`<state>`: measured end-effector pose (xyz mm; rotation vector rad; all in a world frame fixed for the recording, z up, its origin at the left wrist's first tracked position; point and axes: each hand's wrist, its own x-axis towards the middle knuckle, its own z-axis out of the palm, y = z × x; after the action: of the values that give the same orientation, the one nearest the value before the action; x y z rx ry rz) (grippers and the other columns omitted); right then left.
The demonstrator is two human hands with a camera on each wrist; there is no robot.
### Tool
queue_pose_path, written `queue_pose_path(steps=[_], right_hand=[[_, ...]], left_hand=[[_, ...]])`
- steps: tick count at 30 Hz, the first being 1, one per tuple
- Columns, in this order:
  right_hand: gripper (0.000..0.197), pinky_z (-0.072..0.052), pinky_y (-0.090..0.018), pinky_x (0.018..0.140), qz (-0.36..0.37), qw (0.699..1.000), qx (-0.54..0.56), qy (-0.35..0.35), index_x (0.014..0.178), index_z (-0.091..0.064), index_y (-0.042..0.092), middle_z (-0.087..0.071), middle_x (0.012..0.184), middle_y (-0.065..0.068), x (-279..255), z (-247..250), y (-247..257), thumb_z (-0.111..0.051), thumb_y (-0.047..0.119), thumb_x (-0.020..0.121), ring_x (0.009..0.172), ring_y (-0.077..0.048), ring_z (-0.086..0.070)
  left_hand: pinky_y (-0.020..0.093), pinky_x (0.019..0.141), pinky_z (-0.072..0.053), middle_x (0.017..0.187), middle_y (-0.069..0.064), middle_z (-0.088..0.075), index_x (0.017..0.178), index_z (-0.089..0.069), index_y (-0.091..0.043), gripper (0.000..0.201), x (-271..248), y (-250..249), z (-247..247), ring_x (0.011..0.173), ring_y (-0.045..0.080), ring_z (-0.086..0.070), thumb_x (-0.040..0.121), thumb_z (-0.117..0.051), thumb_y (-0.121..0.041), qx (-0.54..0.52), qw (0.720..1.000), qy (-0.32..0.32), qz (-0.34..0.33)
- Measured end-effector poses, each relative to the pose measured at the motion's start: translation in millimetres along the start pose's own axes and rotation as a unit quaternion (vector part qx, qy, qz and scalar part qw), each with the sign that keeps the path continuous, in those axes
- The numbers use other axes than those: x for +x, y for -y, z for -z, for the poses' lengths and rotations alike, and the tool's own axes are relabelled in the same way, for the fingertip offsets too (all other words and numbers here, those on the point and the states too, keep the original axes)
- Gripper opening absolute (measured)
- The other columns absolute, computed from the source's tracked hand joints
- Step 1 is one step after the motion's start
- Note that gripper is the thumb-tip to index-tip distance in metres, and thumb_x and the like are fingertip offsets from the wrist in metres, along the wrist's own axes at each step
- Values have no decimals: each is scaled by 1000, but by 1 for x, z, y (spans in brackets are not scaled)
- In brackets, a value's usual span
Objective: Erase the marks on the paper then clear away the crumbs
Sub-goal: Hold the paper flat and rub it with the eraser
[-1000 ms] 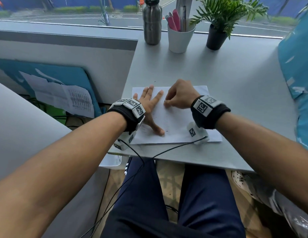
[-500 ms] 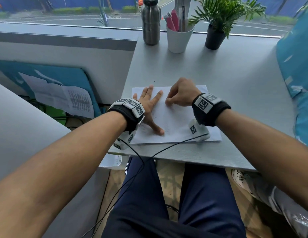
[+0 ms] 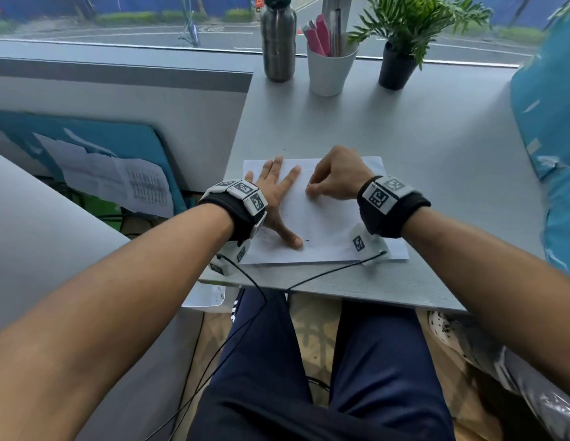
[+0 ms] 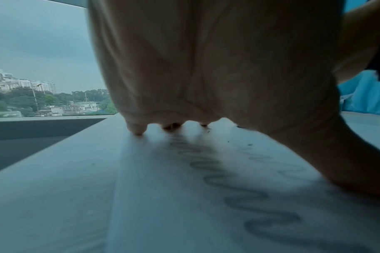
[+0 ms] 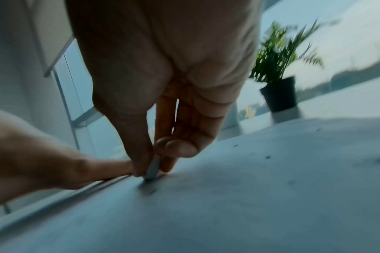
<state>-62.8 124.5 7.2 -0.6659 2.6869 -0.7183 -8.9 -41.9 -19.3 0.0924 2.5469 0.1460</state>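
Note:
A white sheet of paper (image 3: 325, 224) lies on the grey table (image 3: 420, 160) near its front edge. My left hand (image 3: 277, 198) lies flat on the sheet's left part, fingers spread, thumb stretched toward me. My right hand (image 3: 334, 183) pinches a small grey eraser (image 5: 152, 168) between thumb and fingers, its tip pressed on the paper. Looping pencil marks (image 4: 238, 193) run along the paper (image 4: 206, 205) under my left palm (image 4: 206, 68). Dark crumbs (image 5: 268, 157) dot the paper (image 5: 249, 196) to the right of the eraser.
At the table's far edge stand a steel bottle (image 3: 278, 36), a white cup of pens (image 3: 330, 70) and a potted plant (image 3: 401, 52). A blue cushion (image 3: 551, 128) borders the right side. Wrist-camera cables (image 3: 325, 272) hang over the front edge.
My right hand has shifted slightly back and forth over the upper middle of the sheet. My left hand stays flat in the same place.

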Motion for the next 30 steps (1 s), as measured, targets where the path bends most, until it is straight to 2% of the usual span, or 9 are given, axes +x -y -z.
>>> queue_pose_path(steps=[4, 8, 11, 13, 16, 20, 23, 27, 30], right_hand=[[8, -53, -22, 76, 71, 996, -35, 48, 72, -79, 15, -74, 70, 4, -17, -15, 16, -79, 21, 68, 66, -8, -66], [12, -53, -22, 72, 1, 1000, -6, -1, 76, -80, 18, -75, 72, 2, -4, -4, 6, -81, 24, 66, 67, -8, -65], [8, -54, -18, 66, 52, 997, -25, 48, 72, -79, 15, -74, 69, 3, -14, -13, 16, -81, 19, 66, 63, -8, -66], [10, -49, -14, 62, 42, 998, -27, 50, 76, -80, 15, -74, 72, 3, -12, -8, 14, -82, 21, 68, 66, -7, -65], [12, -50, -18, 66, 1, 1000, -5, -5, 77, -80, 17, -75, 73, 1, -4, 0, 6, -81, 21, 67, 69, -9, -67], [10, -50, -18, 70, 64, 995, -39, 63, 74, -79, 17, -74, 70, 5, -20, -11, 16, -82, 22, 66, 65, -7, -65], [13, -51, -20, 69, -2, 1000, -11, 8, 77, -80, 18, -75, 74, 3, -10, 0, 6, -82, 25, 66, 68, -8, -65], [10, -52, -20, 72, 68, 995, -37, 70, 74, -79, 16, -74, 72, 4, -26, -12, 20, -81, 21, 66, 67, -9, -66], [12, -55, -24, 74, 1, 1000, -10, 23, 78, -80, 18, -75, 74, 3, -15, 2, 7, -82, 23, 67, 71, -8, -67]], left_hand=[[54, 117, 12, 153, 5, 41, 146, 32, -33, 164, 0, 0, 0, 143, 25, 33, 32, -72, -87, 6, 1000, 4, 6], [53, 117, 12, 153, 5, 40, 147, 31, -34, 165, 1, -1, 0, 144, 25, 32, 30, -72, -88, 2, 1000, 1, 8], [54, 118, 11, 152, 5, 42, 145, 33, -33, 165, 1, -1, 0, 143, 25, 33, 29, -70, -88, 3, 1000, 9, 12], [53, 118, 12, 152, 5, 42, 146, 33, -33, 164, 1, -1, 0, 143, 25, 33, 31, -72, -88, 4, 1000, 8, 10], [53, 117, 13, 153, 5, 41, 147, 31, -34, 163, 0, -1, 0, 143, 25, 32, 33, -74, -86, 1, 1000, 2, 8], [52, 116, 13, 152, 5, 42, 145, 33, -34, 165, 2, -1, 0, 143, 25, 33, 29, -70, -89, 4, 1000, 5, 9], [53, 117, 11, 154, 6, 38, 148, 29, -33, 163, 0, -1, 0, 144, 26, 30, 32, -74, -86, -1, 1000, -4, 8], [53, 117, 11, 154, 5, 40, 147, 31, -33, 165, 1, -1, -1, 144, 26, 31, 29, -70, -89, 2, 1000, 0, 9], [52, 117, 12, 154, 5, 39, 148, 30, -34, 164, 0, -3, 1, 144, 25, 31, 32, -74, -86, -3, 1000, 3, 10]])
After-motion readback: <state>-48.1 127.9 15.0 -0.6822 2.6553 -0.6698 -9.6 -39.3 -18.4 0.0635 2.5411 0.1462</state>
